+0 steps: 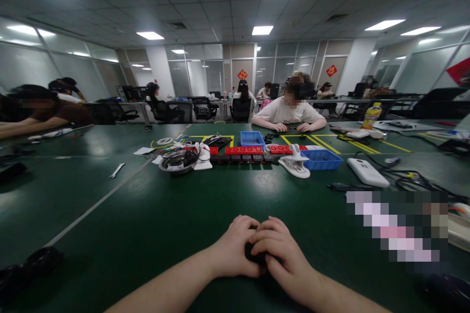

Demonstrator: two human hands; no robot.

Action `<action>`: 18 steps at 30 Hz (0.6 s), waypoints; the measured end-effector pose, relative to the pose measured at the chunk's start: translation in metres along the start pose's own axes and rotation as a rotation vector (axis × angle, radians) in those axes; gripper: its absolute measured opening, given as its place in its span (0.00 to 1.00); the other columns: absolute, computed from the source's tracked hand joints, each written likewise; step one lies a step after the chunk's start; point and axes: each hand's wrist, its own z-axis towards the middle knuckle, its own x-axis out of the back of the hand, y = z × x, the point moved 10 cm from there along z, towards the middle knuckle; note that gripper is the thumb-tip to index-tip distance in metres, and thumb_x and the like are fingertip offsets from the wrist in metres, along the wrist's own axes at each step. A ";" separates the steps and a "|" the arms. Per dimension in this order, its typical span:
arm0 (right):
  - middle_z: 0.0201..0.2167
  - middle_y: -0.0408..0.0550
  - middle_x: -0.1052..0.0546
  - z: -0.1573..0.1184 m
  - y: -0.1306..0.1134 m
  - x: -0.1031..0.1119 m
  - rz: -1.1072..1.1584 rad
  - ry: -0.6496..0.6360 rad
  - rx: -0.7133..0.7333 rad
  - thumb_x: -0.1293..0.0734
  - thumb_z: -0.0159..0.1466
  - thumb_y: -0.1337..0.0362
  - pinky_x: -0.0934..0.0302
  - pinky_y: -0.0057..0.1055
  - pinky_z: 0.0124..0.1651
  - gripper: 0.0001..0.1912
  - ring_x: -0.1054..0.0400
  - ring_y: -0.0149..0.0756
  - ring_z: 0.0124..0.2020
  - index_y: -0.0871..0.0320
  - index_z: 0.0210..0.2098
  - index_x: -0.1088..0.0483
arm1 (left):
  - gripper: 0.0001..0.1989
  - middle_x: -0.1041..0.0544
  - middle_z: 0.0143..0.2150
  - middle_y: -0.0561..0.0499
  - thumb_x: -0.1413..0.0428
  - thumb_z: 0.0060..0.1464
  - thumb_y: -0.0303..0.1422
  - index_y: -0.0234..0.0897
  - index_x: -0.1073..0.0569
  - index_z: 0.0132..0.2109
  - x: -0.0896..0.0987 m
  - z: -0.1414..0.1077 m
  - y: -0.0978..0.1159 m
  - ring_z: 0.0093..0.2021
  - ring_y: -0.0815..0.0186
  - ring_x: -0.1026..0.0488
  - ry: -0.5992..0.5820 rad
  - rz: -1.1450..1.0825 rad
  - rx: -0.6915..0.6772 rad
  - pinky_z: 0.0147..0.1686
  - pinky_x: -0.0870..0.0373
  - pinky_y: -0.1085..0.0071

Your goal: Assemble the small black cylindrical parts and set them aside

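Close to me on the dark green table (183, 234), both hands are wrapped round a small black object (253, 253). My left hand (238, 247) curls about its left side, thumb low and fingers over the top. From the right, my right hand (277, 244) lays its fingers across it. Most of the object is covered, so its kind cannot be made out. The two hands touch or nearly touch at the fingertips.
Across the table's middle stand a metal bowl (178, 162) of cables, red socket strips (246, 150), a white clip stand (294, 162) and blue trays (323, 159). A wrench (117, 170) lies left, a white power bank (367, 172) right. A person (288, 107) sits opposite.
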 end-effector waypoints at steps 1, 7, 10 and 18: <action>0.33 0.40 0.26 0.000 -0.001 -0.002 0.003 -0.024 0.000 0.45 0.52 0.73 0.56 0.49 0.56 0.14 0.37 0.38 0.44 0.52 0.30 0.31 | 0.19 0.36 0.44 0.54 0.37 0.32 0.34 0.43 0.28 0.37 -0.001 0.000 0.000 0.47 0.60 0.39 -0.007 0.004 -0.011 0.50 0.43 0.64; 0.42 0.43 0.28 -0.006 -0.004 -0.006 -0.021 -0.083 0.030 0.42 0.57 0.67 0.63 0.51 0.59 0.09 0.43 0.41 0.53 0.52 0.34 0.32 | 0.31 0.36 0.49 0.51 0.37 0.34 0.37 0.45 0.34 0.50 -0.002 0.000 0.006 0.50 0.57 0.40 -0.051 0.005 -0.024 0.57 0.53 0.54; 0.48 0.50 0.33 -0.009 0.001 0.002 -0.075 0.034 0.031 0.40 0.59 0.59 0.61 0.51 0.58 0.17 0.43 0.44 0.52 0.53 0.47 0.38 | 0.39 0.38 0.52 0.48 0.38 0.35 0.41 0.44 0.42 0.56 0.000 -0.001 0.005 0.53 0.55 0.42 -0.040 -0.009 0.043 0.57 0.61 0.46; 0.33 0.49 0.33 -0.007 0.024 0.004 -0.140 0.146 -0.176 0.36 0.55 0.52 0.42 0.39 0.37 0.16 0.39 0.40 0.34 0.58 0.34 0.38 | 0.30 0.35 0.37 0.50 0.39 0.29 0.51 0.37 0.33 0.38 0.009 -0.005 0.004 0.42 0.56 0.37 0.116 0.141 0.173 0.57 0.64 0.45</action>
